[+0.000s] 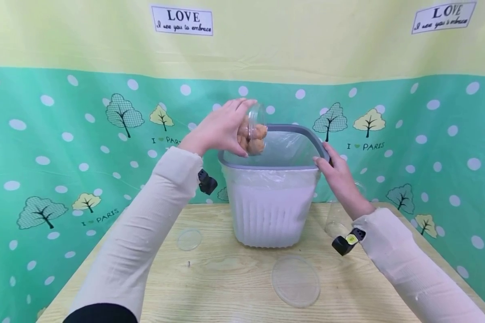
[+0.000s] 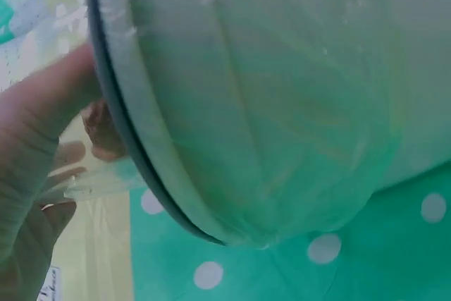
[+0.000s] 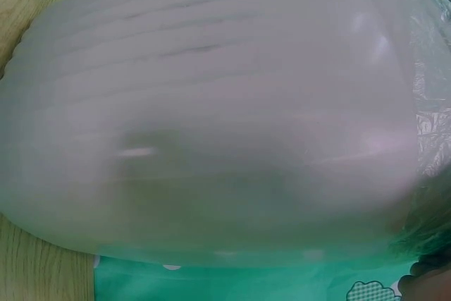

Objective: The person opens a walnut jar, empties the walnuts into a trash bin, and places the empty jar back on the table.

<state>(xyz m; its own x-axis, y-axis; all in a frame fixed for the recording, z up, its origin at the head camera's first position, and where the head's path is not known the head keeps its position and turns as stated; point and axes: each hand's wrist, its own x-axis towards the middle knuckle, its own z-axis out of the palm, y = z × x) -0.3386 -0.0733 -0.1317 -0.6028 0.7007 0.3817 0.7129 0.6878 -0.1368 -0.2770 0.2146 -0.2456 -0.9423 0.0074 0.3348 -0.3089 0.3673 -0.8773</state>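
Note:
My left hand (image 1: 225, 127) grips a clear plastic jar (image 1: 258, 114), tipped sideways over the left part of a bin's opening. Several brown, rounded pieces (image 1: 256, 146) lie inside the jar near its mouth; their exact kind cannot be told. The white trash bin (image 1: 272, 211) has a grey rim (image 1: 266, 168) and a clear plastic bag lining it. My right hand (image 1: 337, 172) holds the bin's right rim, thumb over the edge. In the left wrist view, the left hand (image 2: 42, 146) and a brown piece (image 2: 103, 132) show beside the rim. The bin wall (image 3: 211, 118) fills the right wrist view.
On the wooden table (image 1: 226, 287) lie a small clear round lid (image 1: 189, 239) at left and a larger one (image 1: 295, 281) in front of the bin. A clear container (image 1: 336, 217) stands behind the right forearm, partly hidden. A printed curtain (image 1: 36, 134) hangs behind.

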